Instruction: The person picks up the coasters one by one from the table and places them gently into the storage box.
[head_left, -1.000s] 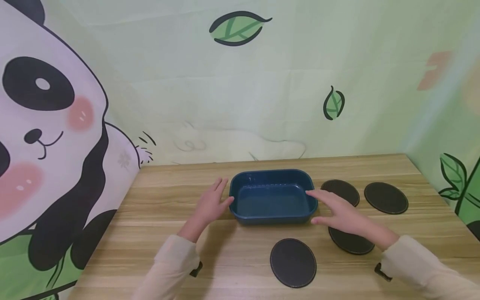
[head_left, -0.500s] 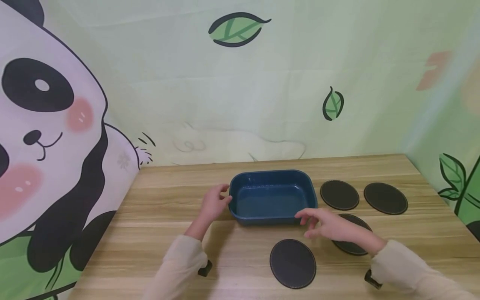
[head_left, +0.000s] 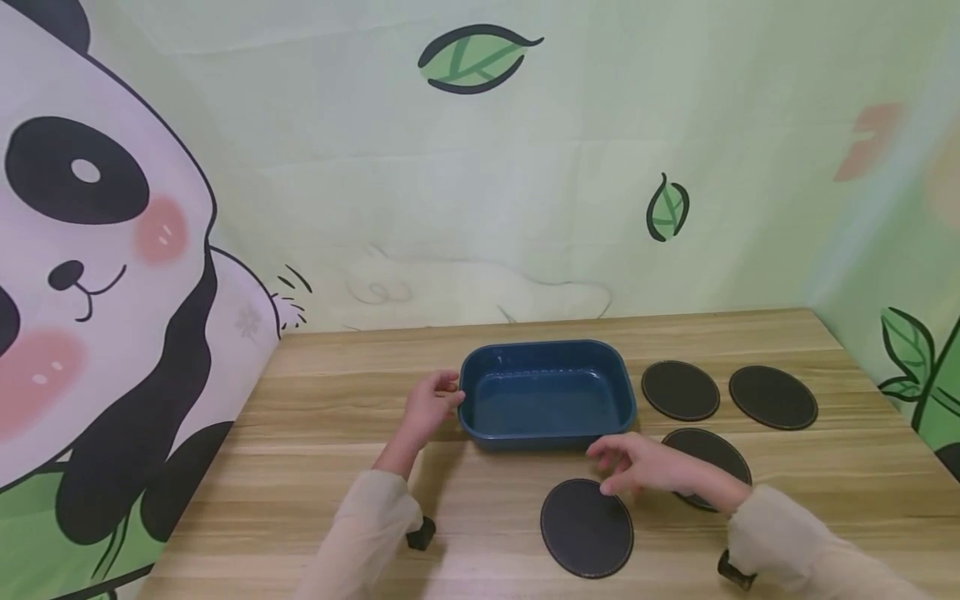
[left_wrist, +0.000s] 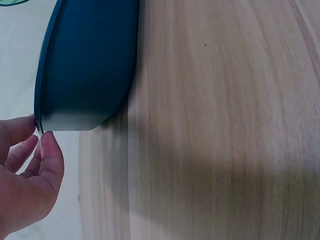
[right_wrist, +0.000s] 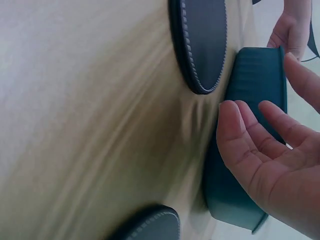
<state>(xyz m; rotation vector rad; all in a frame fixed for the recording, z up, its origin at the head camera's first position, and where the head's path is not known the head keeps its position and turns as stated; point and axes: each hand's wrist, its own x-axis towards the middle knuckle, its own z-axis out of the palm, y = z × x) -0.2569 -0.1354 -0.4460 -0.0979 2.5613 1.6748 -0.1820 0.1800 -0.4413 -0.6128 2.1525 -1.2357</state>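
A dark blue rectangular baking dish point(head_left: 543, 400) stands on the table with nothing in it. My left hand point(head_left: 427, 410) is at its left end; in the left wrist view, thumb and fingers point(left_wrist: 50, 155) pinch the rim. The right hand point(head_left: 648, 462) hovers in front of the dish's near right corner, its fingers loosely bent and holding nothing. Below its thumb lies a round black coaster point(head_left: 587, 527) with a stitched edge. The right forearm partly covers another coaster point(head_left: 708, 462). In the right wrist view, the right fingers point(right_wrist: 232, 125) appear in front of the dish's side.
Two more black coasters, a nearer one point(head_left: 680, 390) and a farther one point(head_left: 772, 397), lie right of the dish. The wood-grain table point(head_left: 337, 367) meets a pale green cloth backdrop point(head_left: 375, 167) printed with leaves and a panda point(head_left: 112, 250).
My right hand has left the dish's right end and moved toward me and left, near the front coaster. The left fingers have closed onto the left rim. The dish stays in place.
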